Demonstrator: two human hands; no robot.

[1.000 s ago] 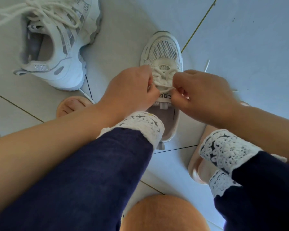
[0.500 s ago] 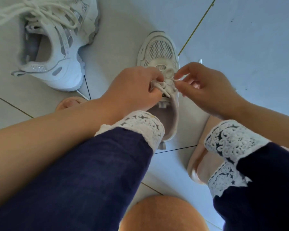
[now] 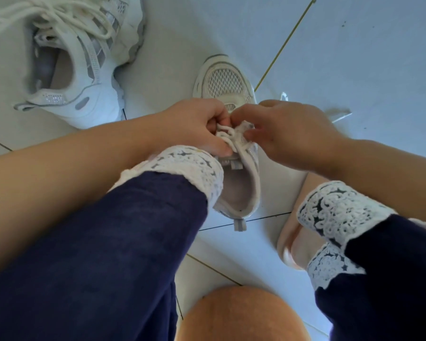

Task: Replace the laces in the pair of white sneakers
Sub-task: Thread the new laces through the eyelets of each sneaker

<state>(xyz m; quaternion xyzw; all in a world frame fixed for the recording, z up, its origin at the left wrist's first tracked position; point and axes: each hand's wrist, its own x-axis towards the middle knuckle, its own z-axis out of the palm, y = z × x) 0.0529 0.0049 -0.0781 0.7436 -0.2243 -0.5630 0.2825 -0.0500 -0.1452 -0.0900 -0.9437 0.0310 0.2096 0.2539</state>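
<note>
Lace [image 3: 226, 133] of near sneaker [image 3: 225, 82] is pinched by left hand [image 3: 194, 126] and right hand [image 3: 290, 134]; fingers [image 3: 219, 116] hide the eyelets; far-left sneaker [image 3: 89, 77] is cropped.

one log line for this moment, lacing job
step: relacing | left hand: grips lace | right hand: pinches mesh-toe sneaker at eyelet edge | other sneaker: apart, upper left, laces loose
</note>
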